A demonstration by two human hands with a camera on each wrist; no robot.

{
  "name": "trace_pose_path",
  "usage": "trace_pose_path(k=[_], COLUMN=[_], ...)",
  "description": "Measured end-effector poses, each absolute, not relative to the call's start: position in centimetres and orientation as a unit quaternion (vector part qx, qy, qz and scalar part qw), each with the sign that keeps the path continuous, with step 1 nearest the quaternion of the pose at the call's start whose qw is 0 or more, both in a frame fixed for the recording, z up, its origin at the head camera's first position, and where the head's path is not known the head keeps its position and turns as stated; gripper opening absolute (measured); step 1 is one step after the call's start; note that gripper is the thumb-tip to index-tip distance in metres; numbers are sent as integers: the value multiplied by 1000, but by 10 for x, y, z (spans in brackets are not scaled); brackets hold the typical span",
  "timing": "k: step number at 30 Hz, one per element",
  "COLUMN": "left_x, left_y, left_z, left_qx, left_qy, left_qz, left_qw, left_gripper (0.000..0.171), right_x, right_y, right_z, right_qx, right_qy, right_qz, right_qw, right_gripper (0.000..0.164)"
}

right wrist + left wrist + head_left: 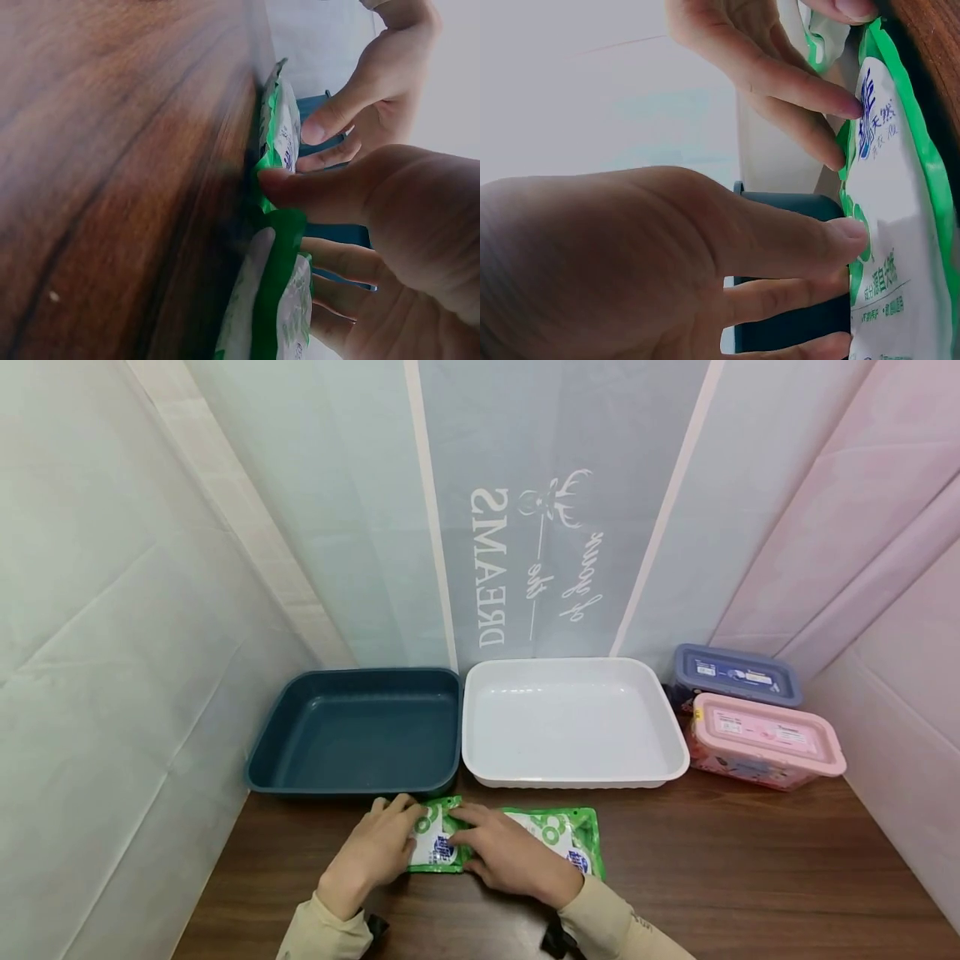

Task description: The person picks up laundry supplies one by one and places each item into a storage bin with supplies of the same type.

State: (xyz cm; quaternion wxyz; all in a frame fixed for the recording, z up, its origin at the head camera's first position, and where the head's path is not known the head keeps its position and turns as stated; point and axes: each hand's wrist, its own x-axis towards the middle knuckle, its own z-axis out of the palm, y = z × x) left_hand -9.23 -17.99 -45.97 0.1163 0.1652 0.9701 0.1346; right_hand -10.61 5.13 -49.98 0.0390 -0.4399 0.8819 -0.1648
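Two green-and-white laundry detergent pouches lie flat on the brown wooden table, side by side below the trays. My left hand (373, 850) rests on the left pouch (429, 843), its thumb and fairly straight fingers touching the printed face and the far edge. At that pouch's right end is my right hand (510, 853), fingertips on its face and thumb at its near green edge (264, 161). The right pouch (555, 828) lies partly hidden beneath my right hand and wrist. Close up, the left pouch (900, 225) shows blue and green lettering.
Behind the hands stand a dark teal tray (352, 791) on the left and a white tray (570, 781) on the right, close together. To the right are a pink lidded box (765, 735) and a blue lidded box (738, 675). Cloth curtains (337, 510) surround the table (712, 868).
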Motion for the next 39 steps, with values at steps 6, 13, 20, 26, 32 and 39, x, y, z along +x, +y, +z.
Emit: trace_pose_path(k=[6,13,20,26,32,39], left_x=[-92,-91,-91,-89,-86,-82], left_y=[-184,-191,-205,-214,-219,-229], left_z=[-461,-465,-472,-475,-476,-483], left_qx=[146,132,102,76,61,96], left_qy=[972,970,960,954,950,940], left_qz=[129,144,198,223,239,265], left_qw=[128,147,170,187,192,192], left_gripper=[44,49,40,31,28,18], right_x=[-106,-88,-75,-71,-71,-72], right_y=[50,45,38,37,34,30], right_z=[-497,-493,-501,-500,-493,-489], right_qx=[-442,-404,-334,-300,-293,-261], right_qy=[878,887,898,904,904,880], right_qz=[-179,-224,-285,-303,-296,-373], right_qw=[36,15,24,32,94,136], right_gripper=[32,35,42,48,58,59])
